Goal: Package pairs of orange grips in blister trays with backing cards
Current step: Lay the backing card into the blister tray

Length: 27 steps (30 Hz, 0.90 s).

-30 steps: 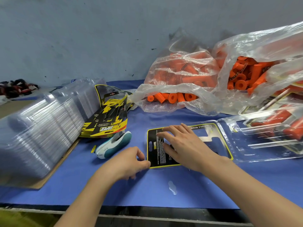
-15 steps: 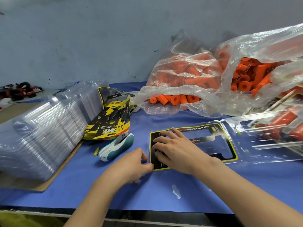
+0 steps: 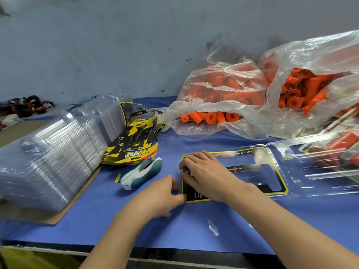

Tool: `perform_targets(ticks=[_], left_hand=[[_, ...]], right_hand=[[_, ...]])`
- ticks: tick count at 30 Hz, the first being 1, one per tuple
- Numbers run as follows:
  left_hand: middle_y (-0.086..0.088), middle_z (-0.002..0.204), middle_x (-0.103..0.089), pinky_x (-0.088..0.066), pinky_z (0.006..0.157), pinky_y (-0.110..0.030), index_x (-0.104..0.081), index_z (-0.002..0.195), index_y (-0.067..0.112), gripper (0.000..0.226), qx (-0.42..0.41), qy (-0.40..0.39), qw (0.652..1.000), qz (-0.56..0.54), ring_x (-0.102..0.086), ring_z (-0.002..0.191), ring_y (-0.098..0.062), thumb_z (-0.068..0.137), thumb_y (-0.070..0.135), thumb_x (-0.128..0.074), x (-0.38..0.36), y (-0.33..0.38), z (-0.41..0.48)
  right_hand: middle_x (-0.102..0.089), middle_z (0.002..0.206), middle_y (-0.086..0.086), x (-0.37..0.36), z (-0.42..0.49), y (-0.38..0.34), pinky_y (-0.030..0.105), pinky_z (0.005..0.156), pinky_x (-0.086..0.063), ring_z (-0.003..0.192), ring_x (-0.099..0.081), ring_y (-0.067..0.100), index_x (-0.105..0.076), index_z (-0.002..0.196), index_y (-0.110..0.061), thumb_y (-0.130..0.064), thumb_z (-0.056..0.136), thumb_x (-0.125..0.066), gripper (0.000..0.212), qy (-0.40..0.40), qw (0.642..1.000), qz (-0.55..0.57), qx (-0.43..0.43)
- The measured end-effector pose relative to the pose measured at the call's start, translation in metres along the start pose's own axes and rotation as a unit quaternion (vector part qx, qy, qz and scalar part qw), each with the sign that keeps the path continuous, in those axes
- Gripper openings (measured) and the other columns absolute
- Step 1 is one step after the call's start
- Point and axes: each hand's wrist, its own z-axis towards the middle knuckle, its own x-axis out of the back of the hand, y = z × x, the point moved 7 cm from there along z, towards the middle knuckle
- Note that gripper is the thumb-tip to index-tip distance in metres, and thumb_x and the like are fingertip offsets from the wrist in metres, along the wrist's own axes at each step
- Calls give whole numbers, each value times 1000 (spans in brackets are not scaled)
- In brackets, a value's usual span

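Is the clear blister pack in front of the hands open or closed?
Open: the blister pack lies spread flat, card half beside grip half.

Two hands are in view, the left (image 3: 159, 197) and the right (image 3: 206, 171). Two clear bags hold orange grips too many to count: one at centre (image 3: 219, 90), one on the right (image 3: 310, 74). One card (image 3: 272, 171) lies flat; one fanned pile of cards (image 3: 136, 144) sits to its left. There is one stack of trays (image 3: 50, 160), one stapler (image 3: 141, 173), and one open tray (image 3: 318, 162) holding two grips.
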Motion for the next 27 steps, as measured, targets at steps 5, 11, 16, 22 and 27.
perform_targets(ticks=[5,11,16,22,27], left_hand=[[-1,73,-67,-49,54,-25,-48,98,28,27,14,-17,998,-60,-59,44,-11,93,54,-52,0,-4,2],[1,67,-63,-47,60,-31,-51,80,25,36,3,110,990,-82,-55,48,-17,95,57,-48,26,-3,1],[1,80,-65,-49,74,-41,-62,84,16,36,-83,260,961,-49,-59,80,-25,103,39,-42,57,40,-4],[-3,109,-66,-48,87,-38,-63,113,17,24,-131,228,963,-62,-59,102,-24,100,26,-45,72,114,63],[-24,133,-54,-41,96,-40,-44,136,3,41,-89,177,980,23,-52,119,-40,103,28,-40,67,153,162]], right_hand=[[-60,121,-8,34,0,10,30,106,-28,121,-44,16,-55,122,-23,-34,101,-45,26,69,997,39,-16],[-57,131,-5,73,-17,58,34,106,-32,128,-40,20,-54,128,-22,-31,102,-45,29,111,985,80,-105],[-60,125,-4,93,-38,100,36,100,-36,123,-43,22,-54,129,-21,-26,102,-44,30,128,970,93,-185],[-62,125,-2,109,-54,141,40,100,-40,120,-49,21,-57,126,-21,-27,102,-44,29,145,949,141,-242],[-64,123,0,112,-57,166,39,99,-41,117,-52,23,-60,124,-21,-25,101,-46,28,178,936,160,-259]])
